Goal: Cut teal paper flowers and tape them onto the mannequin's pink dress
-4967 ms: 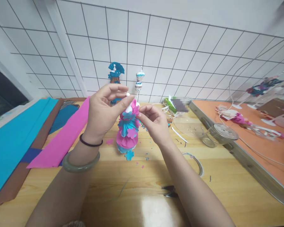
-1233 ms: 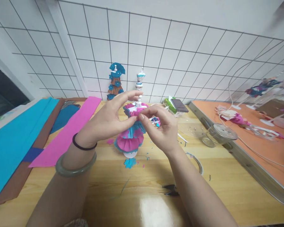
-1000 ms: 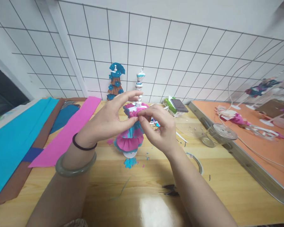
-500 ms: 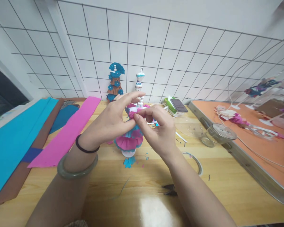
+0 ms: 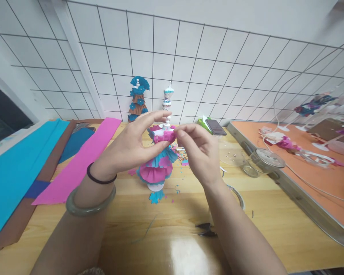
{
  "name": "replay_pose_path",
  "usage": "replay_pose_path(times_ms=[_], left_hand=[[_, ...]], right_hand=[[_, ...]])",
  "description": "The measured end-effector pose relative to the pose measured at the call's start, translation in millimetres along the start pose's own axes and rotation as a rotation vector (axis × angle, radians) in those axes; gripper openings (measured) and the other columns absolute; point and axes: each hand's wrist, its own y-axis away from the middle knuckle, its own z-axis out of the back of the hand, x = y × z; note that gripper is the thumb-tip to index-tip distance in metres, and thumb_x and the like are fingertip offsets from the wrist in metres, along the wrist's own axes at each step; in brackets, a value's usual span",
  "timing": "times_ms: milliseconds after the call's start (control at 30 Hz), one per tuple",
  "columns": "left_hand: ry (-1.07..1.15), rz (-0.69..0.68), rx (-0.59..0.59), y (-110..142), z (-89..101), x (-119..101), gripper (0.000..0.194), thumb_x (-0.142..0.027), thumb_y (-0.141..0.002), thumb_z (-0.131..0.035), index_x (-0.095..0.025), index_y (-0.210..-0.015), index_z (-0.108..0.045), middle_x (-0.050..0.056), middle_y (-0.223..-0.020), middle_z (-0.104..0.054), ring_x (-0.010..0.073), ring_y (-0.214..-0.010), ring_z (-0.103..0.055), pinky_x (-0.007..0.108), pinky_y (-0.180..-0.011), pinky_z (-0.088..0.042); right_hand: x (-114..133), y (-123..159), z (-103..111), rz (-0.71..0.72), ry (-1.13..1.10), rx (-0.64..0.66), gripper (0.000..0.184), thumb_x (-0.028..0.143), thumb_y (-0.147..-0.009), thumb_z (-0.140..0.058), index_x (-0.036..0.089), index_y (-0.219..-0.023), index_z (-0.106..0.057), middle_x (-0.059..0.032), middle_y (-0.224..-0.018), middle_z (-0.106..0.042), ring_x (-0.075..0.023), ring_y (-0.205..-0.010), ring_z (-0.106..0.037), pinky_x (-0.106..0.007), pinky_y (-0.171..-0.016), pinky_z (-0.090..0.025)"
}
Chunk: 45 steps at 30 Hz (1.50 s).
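A small white dress form (image 5: 158, 132) with a knobbed top stands on the table in a ruffled pink and blue crepe paper skirt (image 5: 156, 173). My left hand (image 5: 133, 139) is around its upper part, thumb pressed on the front and fingers reaching behind. A pink crepe paper strip (image 5: 169, 136) lies across the bodice. My right hand (image 5: 199, 152) pinches the strip's right end between thumb and forefinger. Blue paper flowers (image 5: 156, 197) lie at the foot of the form.
Pink (image 5: 80, 160) and blue paper sheets (image 5: 25, 160) lie on the left. Behind stand a brown-and-teal dressed form (image 5: 138, 101) and a white decorated one (image 5: 167, 97). Black-bladed cutters (image 5: 206, 230), a phone (image 5: 216, 126) and a clear jar (image 5: 266, 158) are on the right.
My right hand has moved right, drawing the pink strip's end across the bodice. My left hand keeps its hold, its thumb now farther right on the strip.
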Motion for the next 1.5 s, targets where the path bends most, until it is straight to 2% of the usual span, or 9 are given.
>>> replay_pose_path(times_ms=[133,367,567,767,967,1233,1367,1500], left_hand=[[0.005,0.009,-0.009,0,0.0,1,0.050,-0.039,-0.081,-0.061,-0.026,-0.128,-0.048,0.004,-0.133,-0.052,0.0234,-0.124,-0.048,0.037,-0.106,-0.041],[-0.036,-0.025,-0.049,1,-3.4,2,0.050,-0.032,-0.080,-0.061,-0.024,-0.128,-0.048,0.005,-0.131,-0.054,0.0230,-0.122,-0.050,0.037,-0.104,-0.043],[-0.042,-0.040,-0.064,1,-5.7,2,0.049,-0.027,-0.080,-0.060,-0.024,-0.127,-0.048,0.005,-0.129,-0.055,0.0217,-0.119,-0.052,0.036,-0.102,-0.045],[-0.043,-0.037,-0.070,-1,-8.5,-1,0.047,-0.026,-0.079,-0.061,-0.024,-0.124,-0.049,0.004,-0.124,-0.058,0.0205,-0.115,-0.055,0.035,-0.098,-0.047],[-0.038,-0.011,-0.127,-2,-10.3,-2,0.043,-0.027,-0.078,-0.063,-0.024,-0.120,-0.052,0.004,-0.118,-0.061,0.0193,-0.109,-0.058,0.034,-0.095,-0.049],[0.000,-0.011,-0.150,-2,-7.9,-2,0.037,-0.029,-0.079,-0.063,-0.024,-0.114,-0.054,0.004,-0.117,-0.062,0.0193,-0.110,-0.057,0.033,-0.093,-0.050],[0.003,-0.022,-0.151,-2,-8.9,-3,0.033,-0.028,-0.079,-0.063,-0.024,-0.111,-0.055,0.004,-0.115,-0.062,0.0201,-0.110,-0.057,0.034,-0.093,-0.050],[0.047,-0.027,-0.149,-1,-10.1,-4,0.038,-0.025,-0.079,-0.062,-0.024,-0.116,-0.052,0.004,-0.117,-0.061,0.0204,-0.109,-0.057,0.036,-0.092,-0.050]], right_hand=[[-8,-4,8,-0.039,-0.084,0.016,0.008,0.018,-0.084,-0.056,0.019,-0.087,-0.063,0.0001,-0.074,-0.061,-0.0121,-0.067,-0.056,-0.027,-0.062,-0.048],[-12,-7,12,0.068,0.081,0.133,0.011,0.016,-0.078,-0.066,0.018,-0.088,-0.063,0.0028,-0.067,-0.054,-0.0126,-0.069,-0.054,-0.030,-0.072,-0.047],[-12,-6,8,0.129,0.181,0.085,0.008,0.019,-0.080,-0.066,0.019,-0.086,-0.061,0.0034,-0.066,-0.053,-0.0124,-0.069,-0.055,-0.028,-0.072,-0.047],[-12,-4,3,0.091,0.174,0.011,0.010,0.022,-0.079,-0.068,0.018,-0.085,-0.061,0.0058,-0.061,-0.047,-0.0099,-0.060,-0.050,-0.026,-0.064,-0.045],[-10,-4,5,-0.002,0.015,0.032,0.008,0.027,-0.086,-0.060,0.019,-0.084,-0.060,0.0007,-0.075,-0.060,-0.0112,-0.068,-0.056,-0.027,-0.066,-0.048],[6,-5,27,0.017,-0.053,-0.158,0.013,0.034,-0.089,-0.056,0.022,-0.084,-0.059,0.0026,-0.065,-0.047,-0.0095,-0.056,-0.048,-0.025,-0.055,-0.044],[8,-1,41,-0.004,-0.009,-0.134,0.016,0.038,-0.088,-0.055,0.023,-0.082,-0.059,0.0020,-0.065,-0.046,-0.0100,-0.055,-0.047,-0.026,-0.053,-0.043],[1,15,61,-0.130,0.062,-0.064,0.018,0.037,-0.085,-0.060,0.021,-0.077,-0.059,0.0023,-0.062,-0.047,-0.0105,-0.056,-0.046,-0.025,-0.054,-0.041]])
